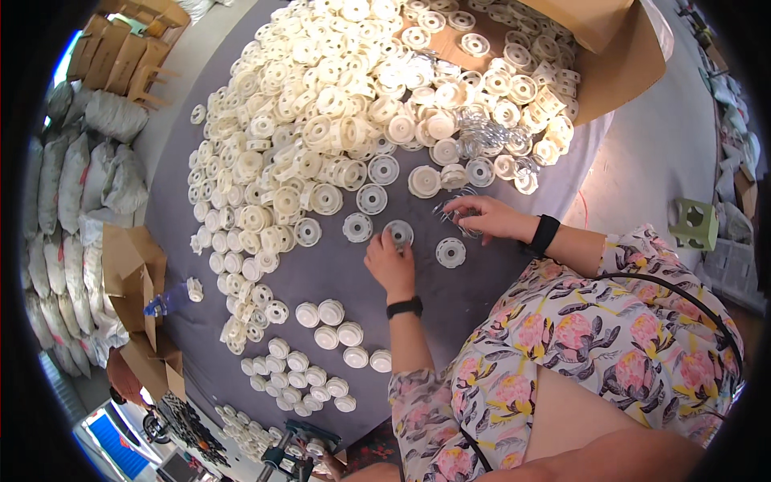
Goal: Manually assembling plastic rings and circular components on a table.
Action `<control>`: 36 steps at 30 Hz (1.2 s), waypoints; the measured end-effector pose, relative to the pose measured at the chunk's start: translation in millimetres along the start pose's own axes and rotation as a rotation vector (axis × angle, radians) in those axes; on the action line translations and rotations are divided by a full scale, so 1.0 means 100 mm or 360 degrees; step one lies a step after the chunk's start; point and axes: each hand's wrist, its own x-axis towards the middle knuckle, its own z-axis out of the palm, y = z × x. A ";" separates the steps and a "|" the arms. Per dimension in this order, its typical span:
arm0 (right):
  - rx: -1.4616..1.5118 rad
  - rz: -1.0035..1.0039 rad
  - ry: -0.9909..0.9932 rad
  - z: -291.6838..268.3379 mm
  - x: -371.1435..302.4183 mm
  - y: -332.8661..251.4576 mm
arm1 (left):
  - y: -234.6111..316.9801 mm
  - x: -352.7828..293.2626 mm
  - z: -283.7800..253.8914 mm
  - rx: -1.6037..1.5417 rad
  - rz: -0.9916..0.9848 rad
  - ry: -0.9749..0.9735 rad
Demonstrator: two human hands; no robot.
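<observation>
My left hand (391, 265) is closed by its fingertips on a round white plastic part (401, 231) with an open centre, which sits on the grey cloth. Just to the right, my right hand (491, 218) has its fingers curled at some shiny wire rings (464, 193); how many it grips is hidden. Between my hands and slightly nearer lies a single white notched disc (450, 253). Similar discs (357, 227) lie to the left of my left hand. Both wrists wear black bands.
A large heap of white round parts (297, 104) covers the far left of the cloth-covered table (337, 269). Metal wire rings (486, 136) are piled at the far right, near a cardboard box (614, 80). Domed white pieces (297, 377) stand in groups at the near left.
</observation>
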 end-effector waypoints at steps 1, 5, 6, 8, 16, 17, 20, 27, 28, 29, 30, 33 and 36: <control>0.0061 -0.0001 0.0000 -0.02 0.01 0.00 | 0.00 -0.08 -0.07 0.0067 -0.0048 -0.0083; 0.0199 0.0027 -0.0005 -0.11 0.06 0.03 | 0.13 -0.33 -0.18 -0.0143 0.0096 0.0146; 0.0268 0.0020 0.0017 -0.12 0.06 0.02 | 0.16 -0.33 -0.12 -0.0150 0.0095 0.0139; 0.0339 0.0016 0.0033 -0.09 0.04 0.01 | 0.20 -0.32 -0.03 -0.0453 0.0276 0.0045; 0.0496 0.0122 0.0042 -0.18 -0.02 0.01 | 0.69 0.14 0.33 -0.0371 0.0188 -0.0238; 0.0492 0.0121 0.0047 -0.23 -0.02 0.03 | 0.70 0.17 0.34 -0.0249 0.0093 -0.0418; 0.0606 0.0103 -0.0018 -0.36 -0.06 0.14 | 0.76 0.07 0.26 -0.0575 0.0199 -0.0018; 0.0825 0.0065 -0.0185 -0.19 -0.10 0.02 | 1.23 -0.22 0.16 -0.1462 0.0193 0.0023; 0.0721 0.0135 -0.0281 -0.16 -0.09 0.00 | 1.24 -0.22 0.21 -0.1349 0.0145 0.0030; 0.0724 0.0132 -0.0278 -0.14 -0.09 -0.04 | 1.24 -0.22 0.25 -0.1238 0.0097 0.0038; 0.0543 0.0202 -0.0342 -0.12 -0.10 -0.09 | 1.22 -0.26 0.26 -0.1351 -0.0099 -0.0106; 0.0212 0.0290 -0.0414 -0.09 -0.24 -0.23 | 1.08 -0.33 0.41 -0.1582 -0.0445 -0.0066; -0.0295 0.0000 -0.0293 -0.11 -0.18 0.17 | 0.99 -0.30 0.39 -0.1645 -0.0626 -0.0005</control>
